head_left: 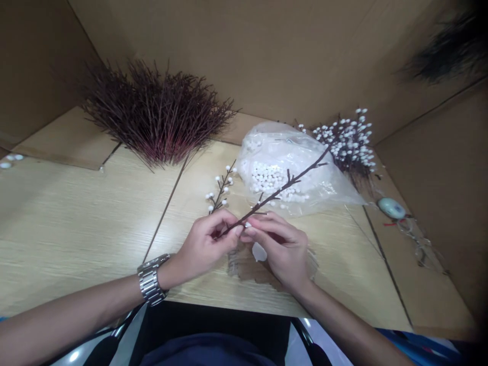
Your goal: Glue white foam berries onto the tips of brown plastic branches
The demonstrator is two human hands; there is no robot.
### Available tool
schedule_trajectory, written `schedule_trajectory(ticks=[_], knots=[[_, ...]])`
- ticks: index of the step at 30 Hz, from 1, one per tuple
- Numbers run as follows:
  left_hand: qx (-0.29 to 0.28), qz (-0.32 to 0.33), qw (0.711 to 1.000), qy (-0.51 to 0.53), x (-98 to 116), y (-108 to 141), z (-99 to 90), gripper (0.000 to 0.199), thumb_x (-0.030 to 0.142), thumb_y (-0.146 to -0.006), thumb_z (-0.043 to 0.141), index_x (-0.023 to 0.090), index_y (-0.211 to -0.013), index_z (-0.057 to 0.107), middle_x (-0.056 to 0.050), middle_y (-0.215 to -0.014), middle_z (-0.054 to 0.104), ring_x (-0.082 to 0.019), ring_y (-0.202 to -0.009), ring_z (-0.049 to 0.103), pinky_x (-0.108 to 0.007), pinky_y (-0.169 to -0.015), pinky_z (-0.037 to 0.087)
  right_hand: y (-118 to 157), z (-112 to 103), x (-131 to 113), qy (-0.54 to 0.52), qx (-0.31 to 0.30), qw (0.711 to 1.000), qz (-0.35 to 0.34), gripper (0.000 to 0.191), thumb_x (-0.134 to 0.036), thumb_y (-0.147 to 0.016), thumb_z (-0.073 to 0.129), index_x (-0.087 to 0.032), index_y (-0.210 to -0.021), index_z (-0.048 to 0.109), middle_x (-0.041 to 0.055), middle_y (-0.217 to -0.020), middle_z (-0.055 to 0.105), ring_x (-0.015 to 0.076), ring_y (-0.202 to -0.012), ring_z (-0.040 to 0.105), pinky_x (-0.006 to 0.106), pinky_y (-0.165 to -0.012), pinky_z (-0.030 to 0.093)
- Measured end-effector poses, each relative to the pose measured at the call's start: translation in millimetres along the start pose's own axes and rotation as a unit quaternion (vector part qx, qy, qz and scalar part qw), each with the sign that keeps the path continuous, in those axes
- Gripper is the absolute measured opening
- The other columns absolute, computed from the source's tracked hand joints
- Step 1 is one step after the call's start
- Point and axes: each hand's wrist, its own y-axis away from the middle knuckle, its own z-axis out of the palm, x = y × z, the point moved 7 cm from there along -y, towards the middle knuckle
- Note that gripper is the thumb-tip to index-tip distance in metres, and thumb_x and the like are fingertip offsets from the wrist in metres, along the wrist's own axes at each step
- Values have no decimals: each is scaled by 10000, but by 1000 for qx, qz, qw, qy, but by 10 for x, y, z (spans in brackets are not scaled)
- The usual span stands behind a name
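Observation:
My left hand [208, 241] is closed on the lower end of a brown artificial twig [280, 190], which slants up to the right. Between the thumb and finger of my right hand [284, 249] is a small white berry [247, 224], held right against the twig near my left thumb. Just beyond my left hand lies a second twig [221, 193] dotted with white berries. A clear plastic bag [324, 180] with many white berries rests behind the held twig. Under my right hand is a piece of brown cardboard [247, 269], with a small whitish translucent piece [260, 252] above it.
A large bundle of bare dark-red twigs [160, 117] lies at the back left. Berry-covered twigs [351, 140] are heaped at the back right. A pale green oval object [391, 208] and eyeglasses [423, 244] lie at right. Cardboard walls [244, 56] enclose the table.

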Motion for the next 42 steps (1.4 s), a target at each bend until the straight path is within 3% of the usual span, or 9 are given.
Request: schedule_trajectory(ticks=[5, 9, 13, 16, 19, 22, 26, 34, 42], knots=[[17, 14, 1000, -1, 29, -8, -22, 157, 319, -964, 639, 200, -863, 619, 42, -659, 564, -103, -550, 489, -194, -495, 387, 14, 32, 20, -37, -22, 999, 25, 237, -160, -830, 775, -339, -981, 814, 11, -991, 782, 162, -847, 751, 273, -657, 676], [41, 1, 999, 15, -15, -30, -72, 200, 352, -969, 634, 201, -844, 595, 57, -634, 498, -93, -514, 429, -194, -463, 353, -79, -75, 97, -70, -45, 993, 81, 383, -276, -831, 792, -300, -1208, 732, 37, -1044, 788, 200, -887, 761, 330, -665, 688], [78, -28, 995, 46, -81, -51, -135, 243, 401, -963, 640, 209, -834, 568, 74, -606, 434, -88, -491, 361, -194, -438, 306, -409, -405, 41, 133, -45, 989, 41, 198, -321, -907, 688, -216, -1049, 777, 44, -896, 793, 175, -712, 735, 328, -668, 632], [86, -35, 994, 57, -113, -57, -143, 266, 424, -951, 653, 211, -823, 556, 78, -596, 420, -86, -481, 350, -197, -429, 290, -726, -510, -37, 375, -94, 921, -42, 185, -256, -941, 610, -209, -957, 788, 54, -948, 794, 207, -834, 725, 328, -748, 552], [81, -36, 994, 63, -133, -55, -139, 266, 425, -947, 658, 213, -825, 553, 77, -603, 425, -86, -486, 352, -194, -431, 291, -1039, -528, 73, 501, -119, 857, -37, 243, -230, -972, 537, -189, -1015, 772, 73, -953, 778, 218, -875, 699, 327, -820, 496], [74, -41, 995, 60, -138, -48, -137, 258, 419, -949, 655, 213, -829, 554, 77, -607, 432, -88, -498, 357, -191, -443, 306, -1289, -491, 292, 538, -123, 834, -2, 275, -232, -961, 540, -139, -1125, 741, 129, -990, 764, 255, -942, 687, 340, -866, 477], [74, -50, 994, 57, -107, -51, -128, 267, 421, -948, 647, 211, -821, 542, 79, -605, 424, -91, -510, 353, -188, -452, 305, -1454, -431, 576, 556, -143, 818, 38, 277, -269, -967, 528, -133, -997, 767, 159, -1025, 746, 258, -921, 674, 331, -844, 480], [66, -58, 994, 61, -59, -73, -107, 307, 463, -918, 661, 210, -801, 532, 82, -600, 402, -91, -493, 333, -190, -438, 291, -1421, -517, 696, 544, -153, 823, 63, 276, -299, -971, 533, -162, -1063, 754, 148, -1165, 722, 264, -1083, 635, 349, -988, 450], [78, -39, 994, 63, -41, -84, -121, 318, 482, -906, 672, 209, -810, 540, 84, -603, 420, -89, -496, 343, -187, -439, 303, -1185, -434, 369, 446, -112, 887, 31, 213, -266, -969, 554, -170, -980, 744, 123, -1104, 751, 236, -1063, 660, 356, -1010, 452]])
